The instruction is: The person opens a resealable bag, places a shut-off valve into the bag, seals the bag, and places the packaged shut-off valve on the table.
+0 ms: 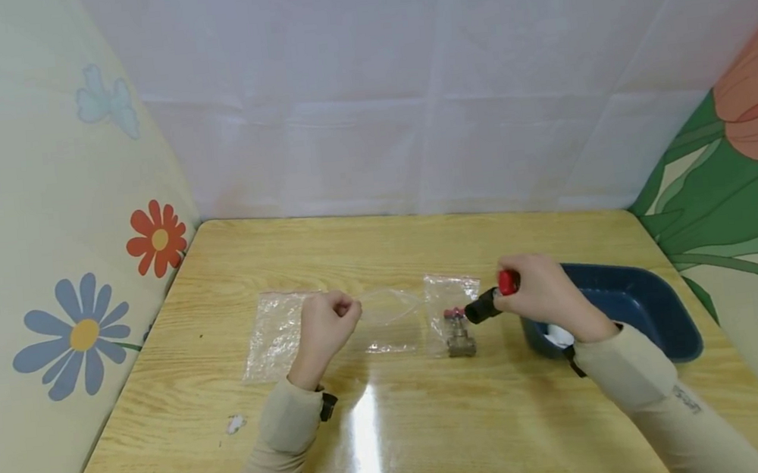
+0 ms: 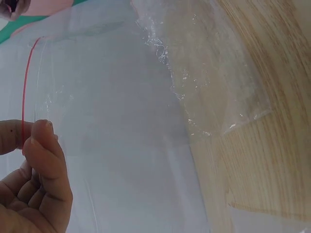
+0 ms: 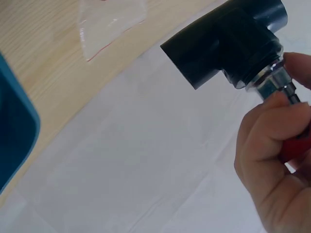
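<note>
Left hand [image 1: 328,323] raised over the wooden tabletop [image 1: 466,426], the person pinches the red-lined edge of a clear bag [image 2: 65,104] between thumb and finger. The right hand [image 1: 540,289], well apart from it, grips a black T-shaped valve [image 3: 235,41] by its red handle [image 3: 297,145] and silvery stem, with the tubular body turned toward the left. Below and between the hands, a metal valve [image 1: 459,339] with a small red handle lies at the lower right part of a second clear bag [image 1: 436,303]; whether it is inside or on top cannot be told. A third clear bag [image 1: 272,338] lies flat just beside the left hand. A dark blue basin [image 1: 687,340] sits on the right of the tabletop, partly behind the right forearm, with something white [image 1: 558,336] inside. Behind everything hangs a creased white sheet [image 1: 352,102], with flower-patterned coverings on both sides.
</note>
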